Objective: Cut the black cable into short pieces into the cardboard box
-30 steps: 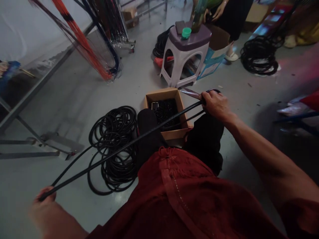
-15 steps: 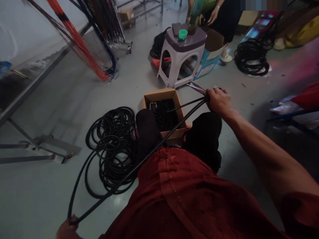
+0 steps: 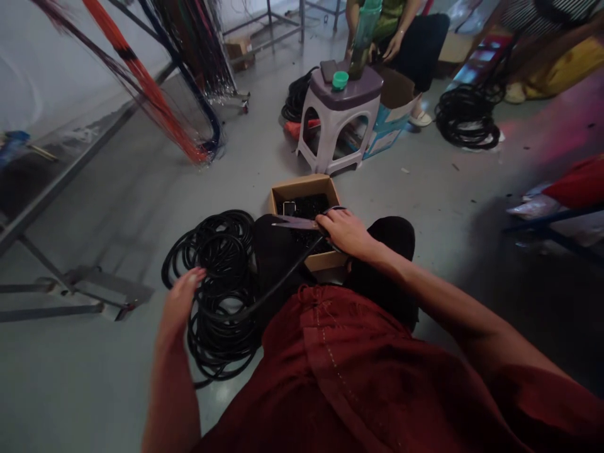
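My right hand (image 3: 348,231) is closed around the handles of a pair of scissors (image 3: 297,223), whose blades point left and look slightly apart. A black cable (image 3: 283,277) is also gripped there and runs down to the left in a slack curve. At the left, my left hand (image 3: 184,292) has its fingers stretched out beside the cable loops; whether it touches one is unclear. Below its fingertips, black cable coils (image 3: 221,251) are heaped on the floor. Between my knees stands a cardboard box (image 3: 302,187) of small black pieces with a small pale-rimmed object (image 3: 289,207).
A stool (image 3: 346,91) beyond the box bears a green cup (image 3: 340,80) and a bottle. Another person's hand (image 3: 394,45) is behind it, near a blue carton (image 3: 389,129). More cable (image 3: 467,116) lies at right; a metal frame (image 3: 80,163) with orange strands stands left.
My right hand has come down and left over the box with the scissors and cable. My left hand has moved up and right, its fingers now stretched out; the cable has gone slack.
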`<control>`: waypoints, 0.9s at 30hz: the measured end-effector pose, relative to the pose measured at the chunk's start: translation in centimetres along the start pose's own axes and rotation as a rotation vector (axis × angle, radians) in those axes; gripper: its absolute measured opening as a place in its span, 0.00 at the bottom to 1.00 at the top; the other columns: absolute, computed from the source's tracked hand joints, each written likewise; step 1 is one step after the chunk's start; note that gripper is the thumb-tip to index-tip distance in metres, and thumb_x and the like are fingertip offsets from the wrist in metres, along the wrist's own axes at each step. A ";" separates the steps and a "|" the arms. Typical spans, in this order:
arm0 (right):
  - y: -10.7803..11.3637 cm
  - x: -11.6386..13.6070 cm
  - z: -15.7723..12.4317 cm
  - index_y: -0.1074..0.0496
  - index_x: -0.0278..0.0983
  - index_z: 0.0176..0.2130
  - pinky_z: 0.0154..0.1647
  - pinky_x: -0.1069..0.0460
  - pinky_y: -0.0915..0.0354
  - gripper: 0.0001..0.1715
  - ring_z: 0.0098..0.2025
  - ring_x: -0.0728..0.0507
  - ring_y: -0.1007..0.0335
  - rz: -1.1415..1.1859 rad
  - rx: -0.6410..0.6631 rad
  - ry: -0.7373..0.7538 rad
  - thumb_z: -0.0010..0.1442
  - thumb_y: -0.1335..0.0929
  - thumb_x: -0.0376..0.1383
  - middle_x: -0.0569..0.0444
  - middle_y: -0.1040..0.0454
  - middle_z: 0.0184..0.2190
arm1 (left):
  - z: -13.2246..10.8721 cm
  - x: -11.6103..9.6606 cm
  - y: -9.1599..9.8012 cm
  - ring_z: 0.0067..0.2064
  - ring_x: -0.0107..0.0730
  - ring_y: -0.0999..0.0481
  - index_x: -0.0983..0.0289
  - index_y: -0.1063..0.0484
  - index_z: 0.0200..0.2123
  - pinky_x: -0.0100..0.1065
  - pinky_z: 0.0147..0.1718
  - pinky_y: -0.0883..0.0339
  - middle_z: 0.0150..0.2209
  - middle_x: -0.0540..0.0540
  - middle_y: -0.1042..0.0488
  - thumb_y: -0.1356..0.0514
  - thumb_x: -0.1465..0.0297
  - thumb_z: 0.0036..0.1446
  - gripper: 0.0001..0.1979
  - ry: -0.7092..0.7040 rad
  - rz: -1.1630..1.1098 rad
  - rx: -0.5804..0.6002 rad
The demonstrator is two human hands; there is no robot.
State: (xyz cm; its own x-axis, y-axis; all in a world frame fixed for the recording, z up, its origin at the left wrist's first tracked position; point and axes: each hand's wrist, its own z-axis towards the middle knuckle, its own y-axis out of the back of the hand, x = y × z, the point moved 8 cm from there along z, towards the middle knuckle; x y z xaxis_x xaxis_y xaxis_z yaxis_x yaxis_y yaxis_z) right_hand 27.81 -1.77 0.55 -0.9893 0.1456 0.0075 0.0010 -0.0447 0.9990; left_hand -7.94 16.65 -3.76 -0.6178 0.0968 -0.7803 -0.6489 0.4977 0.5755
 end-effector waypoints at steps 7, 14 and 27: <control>-0.4 3.3 0.5 0.35 0.36 0.54 0.45 0.47 0.45 0.18 0.43 0.39 0.36 0.148 0.003 0.029 0.65 0.41 0.34 0.44 0.32 0.42 | -2.4 -13.4 -19.2 0.45 0.39 0.26 0.66 0.30 0.49 0.36 0.47 0.36 0.44 0.59 0.24 0.46 0.60 0.57 0.22 -0.236 0.130 0.485; -2.3 2.0 -0.5 0.38 0.33 0.55 0.48 0.47 0.42 0.22 0.44 0.41 0.38 0.259 -0.134 0.080 0.62 0.37 0.34 0.45 0.33 0.43 | -5.9 -11.5 -15.0 0.26 0.27 0.38 0.64 0.28 0.34 0.28 0.27 0.43 0.23 0.48 0.35 0.45 0.54 0.52 0.18 -0.094 -0.037 0.586; -4.9 -1.0 -0.6 0.35 0.34 0.55 0.49 0.46 0.43 0.21 0.44 0.41 0.36 0.163 -0.028 0.060 0.61 0.37 0.30 0.44 0.32 0.42 | -5.2 6.9 -1.9 0.29 0.36 0.30 0.60 0.22 0.37 0.35 0.32 0.34 0.23 0.49 0.28 0.36 0.52 0.37 0.24 0.398 -0.101 0.339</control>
State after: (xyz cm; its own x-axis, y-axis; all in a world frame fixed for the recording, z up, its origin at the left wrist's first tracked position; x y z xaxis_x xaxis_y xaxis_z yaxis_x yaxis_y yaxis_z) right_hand 28.69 -2.32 -4.38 -0.9834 0.0745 0.1657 0.1587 -0.0910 0.9831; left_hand -13.28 11.93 -8.97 -0.7230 -0.2680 -0.6368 -0.5749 0.7446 0.3393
